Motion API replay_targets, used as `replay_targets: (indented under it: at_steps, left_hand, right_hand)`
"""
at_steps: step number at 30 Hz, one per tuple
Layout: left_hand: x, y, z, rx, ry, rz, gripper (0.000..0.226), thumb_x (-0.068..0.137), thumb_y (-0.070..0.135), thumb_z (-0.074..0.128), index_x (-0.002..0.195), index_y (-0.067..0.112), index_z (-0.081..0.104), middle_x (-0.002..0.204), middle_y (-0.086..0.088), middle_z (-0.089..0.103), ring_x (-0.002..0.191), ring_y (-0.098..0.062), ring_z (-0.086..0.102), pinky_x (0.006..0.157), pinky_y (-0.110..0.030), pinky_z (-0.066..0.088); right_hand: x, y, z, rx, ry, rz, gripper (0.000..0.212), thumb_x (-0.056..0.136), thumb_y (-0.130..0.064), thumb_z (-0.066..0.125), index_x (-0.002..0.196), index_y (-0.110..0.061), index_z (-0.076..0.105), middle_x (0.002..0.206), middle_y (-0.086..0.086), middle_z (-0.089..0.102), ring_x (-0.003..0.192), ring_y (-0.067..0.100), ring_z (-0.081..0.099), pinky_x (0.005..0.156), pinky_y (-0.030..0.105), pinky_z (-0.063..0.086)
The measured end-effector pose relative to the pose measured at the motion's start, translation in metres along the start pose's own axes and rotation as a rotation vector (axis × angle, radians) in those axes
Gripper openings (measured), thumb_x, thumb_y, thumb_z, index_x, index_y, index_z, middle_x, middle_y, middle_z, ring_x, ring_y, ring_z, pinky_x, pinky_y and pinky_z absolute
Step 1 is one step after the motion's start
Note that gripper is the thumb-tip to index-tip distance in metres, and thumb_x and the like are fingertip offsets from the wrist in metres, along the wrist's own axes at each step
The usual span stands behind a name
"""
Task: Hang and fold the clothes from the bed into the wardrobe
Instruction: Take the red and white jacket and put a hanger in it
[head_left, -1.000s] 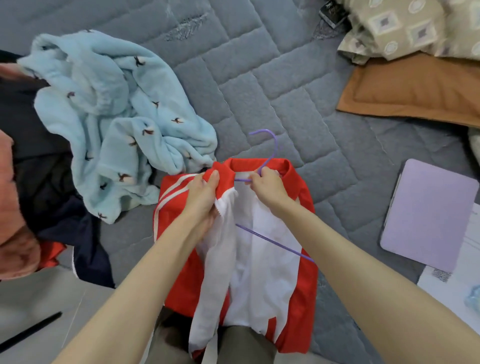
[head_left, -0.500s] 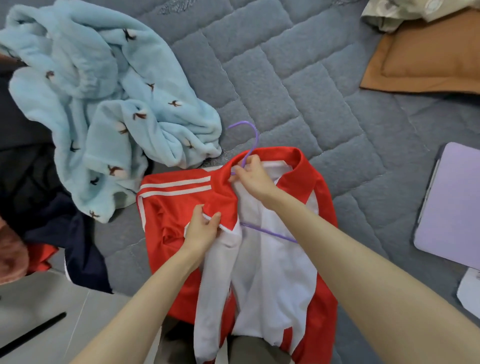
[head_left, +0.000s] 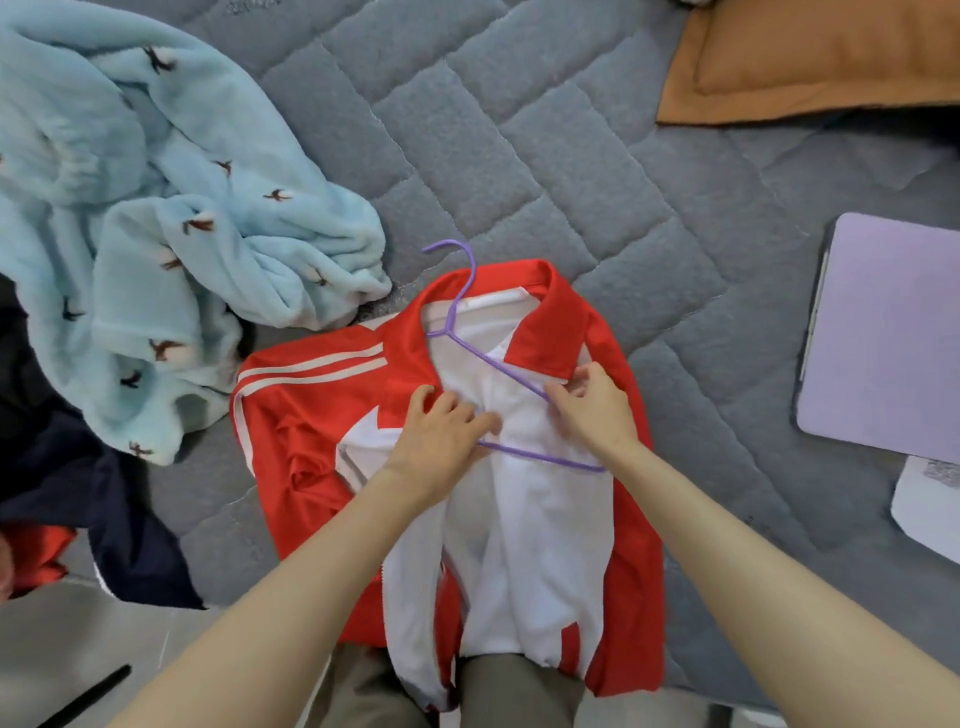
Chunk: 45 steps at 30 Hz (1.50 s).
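Red track jacket: smooth shiny shell, two white shoulder stripes, white lining; laid open, lining up, at near edge of grey quilted bedcover; thin purple hanger inside, hook out past collar; left hand curled on left front panel, over end of lower bar; right hand pinching sloping arm beside right lapel. Light-blue fleece garment, small dark bird motifs, heaped just left; navy garment below it; lilac flat pad well right; print on sheet too blurred to read.
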<state>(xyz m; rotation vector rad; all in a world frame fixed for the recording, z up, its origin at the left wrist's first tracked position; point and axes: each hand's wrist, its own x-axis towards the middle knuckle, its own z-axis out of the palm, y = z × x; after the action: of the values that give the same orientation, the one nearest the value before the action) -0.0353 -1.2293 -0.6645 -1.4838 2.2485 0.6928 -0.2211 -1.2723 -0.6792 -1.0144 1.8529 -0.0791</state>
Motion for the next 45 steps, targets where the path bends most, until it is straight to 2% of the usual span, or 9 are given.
replay_targets:
  at_steps: [5, 11, 16, 22, 29, 33, 35, 38, 45]
  left_hand:
    - [-0.005, -0.021, -0.009, 0.037, -0.030, 0.156, 0.026, 0.102, 0.032, 0.035, 0.115, 0.034, 0.057, 0.108, 0.010, 0.058, 0.111, -0.010, 0.050, 0.102, -0.028, 0.019]
    - [-0.032, -0.036, -0.021, -0.014, 0.099, 0.224, 0.022, 0.090, 0.014, 0.060, 0.106, 0.027, 0.067, 0.090, 0.004, 0.064, 0.088, -0.020, 0.061, 0.083, -0.028, 0.038]
    - [-0.029, -0.031, -0.037, -0.163, 0.141, 0.077, 0.022, 0.099, 0.020, 0.047, 0.114, 0.024, 0.063, 0.104, 0.000, 0.061, 0.095, -0.027, 0.056, 0.077, -0.033, 0.040]
    - [-0.019, -0.027, -0.051, -0.102, 0.077, 0.024, 0.026, 0.098, 0.018, 0.046, 0.120, 0.027, 0.058, 0.113, 0.001, 0.056, 0.108, -0.026, 0.052, 0.072, -0.033, 0.039]
    - [0.013, -0.011, -0.046, -0.124, 0.011, -0.015, 0.027, 0.099, 0.022, 0.045, 0.115, 0.027, 0.066, 0.115, 0.000, 0.065, 0.108, -0.026, 0.059, 0.076, -0.031, 0.041]
    - [0.019, -0.013, -0.044, -0.408, 0.213, -0.025, 0.017, 0.083, -0.003, 0.056, 0.089, -0.001, 0.072, 0.102, -0.019, 0.066, 0.095, -0.038, 0.060, 0.075, -0.039, 0.044]
    - [0.008, -0.019, -0.038, -0.439, 0.397, -0.143, 0.020, 0.082, -0.002, 0.060, 0.099, 0.001, 0.071, 0.112, -0.019, 0.061, 0.102, -0.037, 0.054, 0.084, -0.042, 0.044]
    - [-0.023, -0.027, -0.018, -0.444, 0.589, -0.363, 0.035, 0.084, 0.023, 0.069, 0.116, 0.011, 0.060, 0.112, -0.013, 0.052, 0.102, -0.031, 0.047, 0.087, -0.038, 0.038]
    - [-0.080, -0.008, 0.049, -0.711, 0.198, -0.567, 0.057, 0.081, 0.040, 0.071, 0.121, 0.007, 0.046, 0.118, -0.008, 0.047, 0.113, -0.027, 0.044, 0.096, -0.036, 0.039]
  right_hand:
    - [0.000, 0.004, -0.001, 0.336, -0.071, 0.019, 0.025, 0.091, -0.025, 0.060, 0.068, -0.019, 0.050, 0.072, 0.003, 0.068, 0.056, 0.021, 0.069, 0.047, 0.029, 0.048]
    - [-0.008, -0.001, -0.013, 0.651, 0.190, 0.075, 0.018, 0.095, -0.017, 0.046, 0.081, -0.012, 0.055, 0.093, 0.019, 0.061, 0.087, 0.023, 0.056, 0.085, 0.044, 0.048]
    - [-0.019, -0.013, -0.050, 1.071, 0.612, 0.238, 0.025, 0.099, -0.014, 0.034, 0.076, -0.020, 0.042, 0.076, -0.002, 0.047, 0.074, 0.015, 0.047, 0.074, 0.032, 0.045]
    - [-0.058, -0.017, -0.081, 0.461, 0.894, -0.116, 0.024, 0.103, -0.029, 0.039, 0.091, -0.015, 0.055, 0.071, -0.013, 0.051, 0.067, 0.012, 0.047, 0.062, 0.025, 0.031]
    - [-0.068, -0.057, -0.072, 0.677, 0.618, -0.211, 0.015, 0.102, -0.018, 0.042, 0.092, -0.012, 0.051, 0.076, -0.005, 0.054, 0.072, 0.010, 0.051, 0.073, 0.029, 0.042]
    - [-0.070, -0.070, -0.043, 1.098, -0.043, -0.245, 0.018, 0.100, -0.007, 0.041, 0.104, -0.021, 0.052, 0.103, -0.001, 0.068, 0.097, 0.012, 0.065, 0.076, 0.029, 0.054]
    - [-0.063, -0.062, -0.029, 0.875, -0.170, -0.247, 0.037, 0.097, -0.002, 0.041, 0.123, -0.027, 0.051, 0.134, -0.005, 0.054, 0.122, 0.005, 0.050, 0.092, 0.030, 0.048]
    - [-0.059, -0.035, -0.006, 0.460, 0.020, -0.178, 0.035, 0.095, -0.009, 0.045, 0.126, -0.022, 0.054, 0.130, -0.002, 0.059, 0.108, 0.009, 0.056, 0.093, 0.025, 0.046]
    - [-0.070, 0.015, 0.053, 0.073, -0.214, -0.192, 0.046, 0.089, -0.014, 0.056, 0.133, -0.026, 0.050, 0.129, 0.006, 0.048, 0.114, 0.017, 0.053, 0.094, 0.027, 0.044]
